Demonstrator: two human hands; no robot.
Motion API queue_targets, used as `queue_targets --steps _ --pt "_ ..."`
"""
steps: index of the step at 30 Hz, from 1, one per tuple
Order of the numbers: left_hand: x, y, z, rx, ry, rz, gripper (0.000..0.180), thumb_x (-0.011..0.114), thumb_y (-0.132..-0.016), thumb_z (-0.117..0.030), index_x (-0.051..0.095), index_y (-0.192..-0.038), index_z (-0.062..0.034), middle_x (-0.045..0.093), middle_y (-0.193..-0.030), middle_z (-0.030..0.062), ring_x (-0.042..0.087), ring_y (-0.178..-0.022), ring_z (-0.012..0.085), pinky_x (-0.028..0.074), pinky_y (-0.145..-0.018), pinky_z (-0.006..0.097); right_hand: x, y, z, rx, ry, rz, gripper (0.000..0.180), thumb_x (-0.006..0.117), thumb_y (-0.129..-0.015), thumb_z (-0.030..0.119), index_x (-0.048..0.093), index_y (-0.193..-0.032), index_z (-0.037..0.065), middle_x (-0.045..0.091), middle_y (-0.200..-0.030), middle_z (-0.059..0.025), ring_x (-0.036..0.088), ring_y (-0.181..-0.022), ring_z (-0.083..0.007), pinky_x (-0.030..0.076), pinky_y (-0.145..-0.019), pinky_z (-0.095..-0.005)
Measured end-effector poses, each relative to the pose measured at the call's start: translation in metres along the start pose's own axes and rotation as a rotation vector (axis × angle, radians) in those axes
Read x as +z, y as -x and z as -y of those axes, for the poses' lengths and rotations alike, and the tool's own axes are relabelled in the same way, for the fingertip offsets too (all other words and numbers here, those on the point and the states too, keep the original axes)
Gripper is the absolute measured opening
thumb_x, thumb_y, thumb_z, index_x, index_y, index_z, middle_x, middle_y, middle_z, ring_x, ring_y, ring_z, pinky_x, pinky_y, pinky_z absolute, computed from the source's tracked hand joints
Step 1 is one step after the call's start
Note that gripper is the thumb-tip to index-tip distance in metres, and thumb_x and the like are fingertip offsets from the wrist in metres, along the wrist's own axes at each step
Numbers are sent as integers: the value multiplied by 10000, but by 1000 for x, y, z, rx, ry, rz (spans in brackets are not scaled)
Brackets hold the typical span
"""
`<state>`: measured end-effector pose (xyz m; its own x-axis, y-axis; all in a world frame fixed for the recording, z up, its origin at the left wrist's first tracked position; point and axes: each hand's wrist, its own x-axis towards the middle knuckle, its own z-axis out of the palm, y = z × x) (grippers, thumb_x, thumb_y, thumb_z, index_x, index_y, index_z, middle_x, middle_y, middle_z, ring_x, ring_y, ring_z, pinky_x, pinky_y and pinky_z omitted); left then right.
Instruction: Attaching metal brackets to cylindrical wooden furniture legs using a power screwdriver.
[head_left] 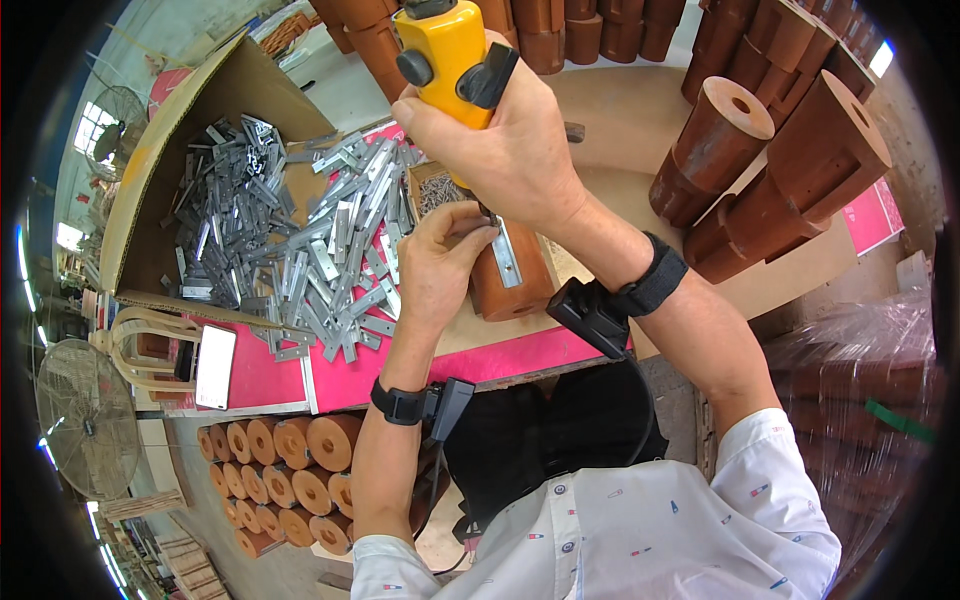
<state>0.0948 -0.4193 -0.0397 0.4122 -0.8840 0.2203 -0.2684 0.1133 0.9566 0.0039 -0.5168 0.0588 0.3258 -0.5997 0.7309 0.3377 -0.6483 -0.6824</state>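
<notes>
My right hand (525, 140) is wrapped round a yellow power screwdriver (447, 55), held upright with its tip pointing down. Below it a brown wooden cylinder (515, 297) lies on the table, and a small metal bracket (509, 258) rests along its top. My left hand (440, 255) pinches at the bracket's far end, right by the tool's tip; whatever is between the fingertips is too small to make out. Just beyond that hand stands an open box of screws (437, 192), partly hidden by my hands.
Many metal brackets (340, 240) are heaped left of my left hand, spilling from a cardboard box (150, 215). A phone (215, 367) leans on a wooden stand (135, 350). Brown cylinders (715, 140) stand at the right and back; more cylinders (290, 440) are stacked below the table.
</notes>
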Motion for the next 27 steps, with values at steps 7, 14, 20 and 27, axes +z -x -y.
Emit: queue_targets --steps 7,14,20,27 --pt "-4 8 -5 74 -277 105 626 818 -699 -150 560 -1251 -3 587 -1213 157 565 -1159 238 463 -963 356 -2 3 0 -42 71 10 518 716 -783 201 493 -1185 -38 658 -858 -156 677 -771 -265 527 -721 -358" --pt "-11 30 -5 -23 -245 325 1270 919 -554 -259 123 -1520 -46 313 -1445 203 326 -1359 354 300 -1131 410 2 3 0 25 -46 56 535 717 -784 192 466 -1204 -24 643 -875 -150 665 -800 -267 519 -738 -359" --pt "-7 33 1 -64 -153 279 1319 925 -563 -313 72 -1515 11 293 -1482 228 329 -1375 343 306 -1131 400 2 4 2 15 -32 73 531 713 -788 180 456 -1210 -17 634 -870 -142 659 -788 -264 519 -729 -359" --pt "-7 32 2 -21 -192 271 1303 916 -579 -325 74 -1514 14 306 -1480 232 329 -1382 333 313 -1127 402 2 4 3 25 8 89 526 711 -790 171 454 -1211 -12 632 -867 -138 657 -784 -245 517 -722 -349"
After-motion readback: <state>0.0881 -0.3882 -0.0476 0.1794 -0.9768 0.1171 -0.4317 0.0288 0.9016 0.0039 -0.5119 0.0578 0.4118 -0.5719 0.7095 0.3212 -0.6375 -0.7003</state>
